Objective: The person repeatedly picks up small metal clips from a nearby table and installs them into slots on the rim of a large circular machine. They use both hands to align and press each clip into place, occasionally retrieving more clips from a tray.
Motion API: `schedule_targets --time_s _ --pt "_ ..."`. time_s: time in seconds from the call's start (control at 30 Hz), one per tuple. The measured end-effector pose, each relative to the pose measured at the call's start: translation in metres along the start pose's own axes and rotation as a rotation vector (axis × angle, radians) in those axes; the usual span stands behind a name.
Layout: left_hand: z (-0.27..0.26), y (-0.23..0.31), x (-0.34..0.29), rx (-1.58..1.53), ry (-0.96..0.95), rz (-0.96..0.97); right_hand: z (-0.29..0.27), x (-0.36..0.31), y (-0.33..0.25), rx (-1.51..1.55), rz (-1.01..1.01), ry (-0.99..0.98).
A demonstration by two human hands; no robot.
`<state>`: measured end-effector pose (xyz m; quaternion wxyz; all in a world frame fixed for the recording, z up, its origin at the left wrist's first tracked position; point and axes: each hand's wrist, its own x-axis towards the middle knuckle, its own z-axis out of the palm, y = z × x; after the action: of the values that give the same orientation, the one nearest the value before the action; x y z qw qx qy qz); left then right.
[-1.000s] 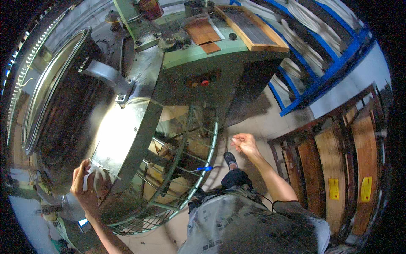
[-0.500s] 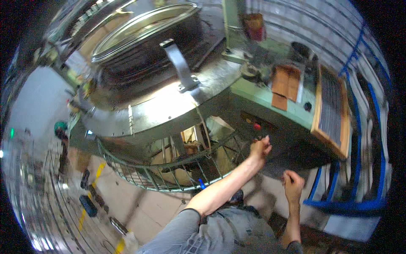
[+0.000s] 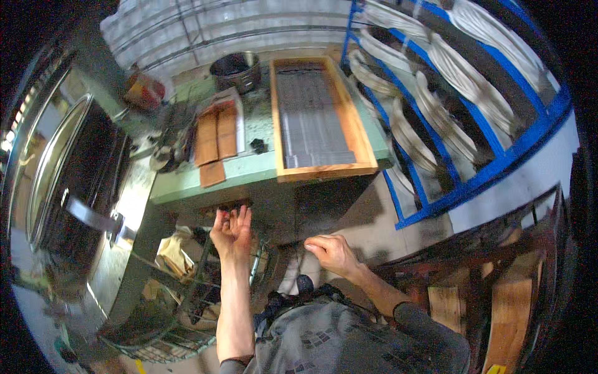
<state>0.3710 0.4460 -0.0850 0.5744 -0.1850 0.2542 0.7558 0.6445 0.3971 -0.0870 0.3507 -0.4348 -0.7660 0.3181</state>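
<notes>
My left hand point(image 3: 232, 232) is raised below the front edge of the green tabletop point(image 3: 249, 174), palm up with its fingers apart. Its fingertips overlap a dark control panel with a red button beneath that edge; whether they touch it I cannot tell. To its right, my right hand point(image 3: 335, 254) hovers in front of my body with the fingers curled in. Its palm is hidden, so anything inside it does not show. On the tabletop lie a wooden-framed tray point(image 3: 367, 163) of thin grey strips, brown cardboard pieces point(image 3: 216, 137) and a black knob point(image 3: 258, 146).
A round machine point(image 3: 68, 168) with a metal rim stands at the left, a wire guard point(image 3: 168, 346) below it. A dark pot point(image 3: 235, 70) sits at the table's back. Blue racks point(image 3: 492, 149) hold white fabric strands at the right, near a dark wooden frame point(image 3: 473, 262).
My view has turned right, so the machine now sits at the left and the table ahead. My left hand's fingers have spread apart; the right hand stays curled.
</notes>
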Motion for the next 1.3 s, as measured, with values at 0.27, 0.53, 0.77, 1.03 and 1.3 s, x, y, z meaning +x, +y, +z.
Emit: schedule_targets --time_s 0.27,0.53,0.77,1.03,1.3 --pt "0.005 -0.014 -0.012 -0.204 -0.224 -0.145 -0.108 0.057 -0.072 0.251 0.073 0.173" --pt "-0.034 -0.009 -0.02 0.8 -0.124 0.373 -0.197 0.188 -0.062 -0.604 -0.046 -0.191" --pt "-0.045 -0.013 -0.014 1.098 -0.285 0.73 -0.176 0.216 -0.07 -0.543 -0.175 -0.452" --pt "-0.042 -0.026 -0.004 1.106 -0.332 0.822 -0.154 0.213 -0.076 -0.592 -0.427 -0.524" --pt "-0.036 -0.021 -0.014 1.07 -0.33 0.652 -0.154 0.214 -0.064 -0.568 -0.446 -0.516"
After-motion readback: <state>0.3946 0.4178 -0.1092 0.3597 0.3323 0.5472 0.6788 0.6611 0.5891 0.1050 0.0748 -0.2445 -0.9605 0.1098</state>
